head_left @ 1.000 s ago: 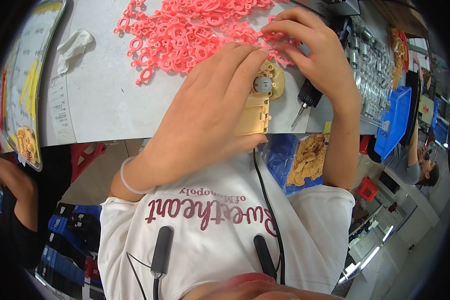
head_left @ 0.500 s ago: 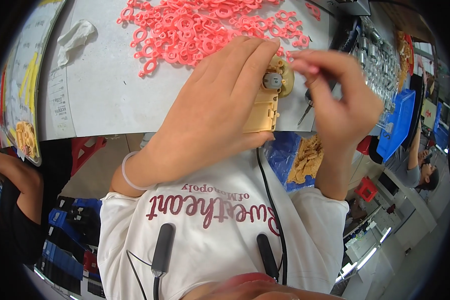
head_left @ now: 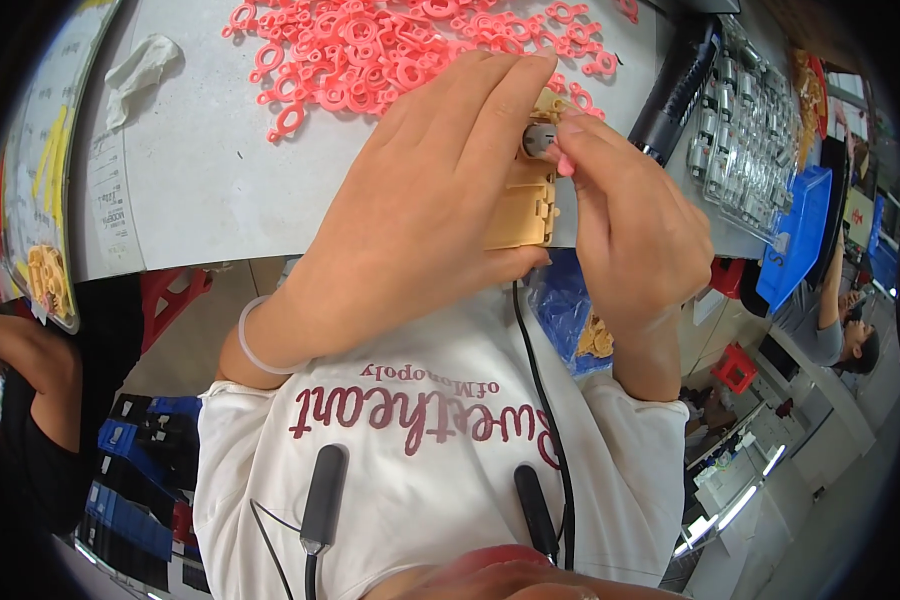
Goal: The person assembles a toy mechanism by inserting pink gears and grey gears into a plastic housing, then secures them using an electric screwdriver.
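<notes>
My left hand (head_left: 420, 170) is wrapped around a pale yellow plastic housing (head_left: 520, 225) near the table's front edge. A small grey motor (head_left: 538, 140) sits in the housing's far half. With thumb and fingers pinched, my right hand (head_left: 640, 225) holds a small pink plastic part (head_left: 565, 164) against the housing beside the motor. Most of that part is behind my fingers. Beyond my hands lies a heap of pink ring-shaped plastic parts (head_left: 350, 60).
A black-handled tool (head_left: 675, 95) lies to the right, near a clear tray of metal motors (head_left: 740, 135) and a blue bin (head_left: 800, 230). White cloth (head_left: 142, 75) rests at left. A blue bag (head_left: 558, 305) hangs below the edge. Another person's arm (head_left: 50, 370) is at far left.
My right hand has moved left and in to the housing, bringing the pink part to the motor. My left hand keeps its hold, shifted slightly up in view.
</notes>
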Demonstrator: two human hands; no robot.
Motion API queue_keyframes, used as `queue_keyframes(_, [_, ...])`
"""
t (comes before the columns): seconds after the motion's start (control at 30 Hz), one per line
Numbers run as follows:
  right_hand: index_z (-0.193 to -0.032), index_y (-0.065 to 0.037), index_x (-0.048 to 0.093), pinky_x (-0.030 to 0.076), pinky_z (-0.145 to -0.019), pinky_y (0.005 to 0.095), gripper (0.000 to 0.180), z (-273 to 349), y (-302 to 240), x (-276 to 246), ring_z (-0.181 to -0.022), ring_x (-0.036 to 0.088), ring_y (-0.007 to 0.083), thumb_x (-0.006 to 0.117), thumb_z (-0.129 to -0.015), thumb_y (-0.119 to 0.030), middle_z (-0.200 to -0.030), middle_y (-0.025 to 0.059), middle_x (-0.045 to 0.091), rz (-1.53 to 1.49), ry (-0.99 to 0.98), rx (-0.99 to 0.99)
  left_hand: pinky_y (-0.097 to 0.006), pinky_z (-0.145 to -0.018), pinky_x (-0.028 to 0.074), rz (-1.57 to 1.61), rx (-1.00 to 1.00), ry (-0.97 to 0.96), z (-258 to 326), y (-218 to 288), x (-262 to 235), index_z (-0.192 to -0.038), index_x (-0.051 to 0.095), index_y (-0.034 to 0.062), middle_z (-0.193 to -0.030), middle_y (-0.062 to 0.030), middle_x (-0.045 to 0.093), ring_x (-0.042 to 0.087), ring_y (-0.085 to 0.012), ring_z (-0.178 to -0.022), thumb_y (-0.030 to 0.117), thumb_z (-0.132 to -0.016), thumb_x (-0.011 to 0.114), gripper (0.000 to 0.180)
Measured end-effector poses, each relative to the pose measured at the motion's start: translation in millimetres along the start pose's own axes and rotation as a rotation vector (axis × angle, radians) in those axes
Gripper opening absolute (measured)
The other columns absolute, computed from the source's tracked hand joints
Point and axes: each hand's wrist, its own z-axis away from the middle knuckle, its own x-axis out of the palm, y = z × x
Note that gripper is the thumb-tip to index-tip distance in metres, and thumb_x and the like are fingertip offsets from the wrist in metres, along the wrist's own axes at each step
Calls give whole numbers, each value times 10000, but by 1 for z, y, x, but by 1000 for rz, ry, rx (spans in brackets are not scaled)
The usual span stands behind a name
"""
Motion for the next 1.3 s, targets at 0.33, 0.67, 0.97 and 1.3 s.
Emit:
queue_keyframes(0.33, [-1048,39,687,557,-764,345,336,3,-10,7,-934,682,276,653,-725,-48,-1045,140,686,207,-59,-86,-458,-1027,423,4,-26,12,0,0,3,-1454,388,43,-1378,-161,500,483,-371,-1268,178,-563,867,1021])
queue_keyframes(0.67, [-880,-24,718,522,-750,317,252,-13,11,4,-837,647,237,780,-635,-13,-953,63,675,-127,-22,33,-455,-1029,420,6,-18,-10,0,0,0,-1457,392,53,-1365,-173,502,476,-374,-1267,171,-508,884,1076])
queue_keyframes(0.97, [-788,-25,668,410,-812,298,250,-28,30,-8,-871,522,183,835,-605,-60,-915,26,602,-292,-262,152,-457,-1037,416,7,14,-31,-3,2,-1,-1462,381,53,-1378,-180,486,463,-388,-1276,199,-492,904,1111])
queue_keyframes(1.3, [-1230,-16,533,510,-730,372,512,-48,29,-34,-881,652,339,754,-857,-288,-1086,240,626,266,-30,935,-418,-1019,430,23,-30,-61,-12,-3,-5,-1314,541,78,-1331,-158,555,543,-311,-1213,146,-817,750,543])
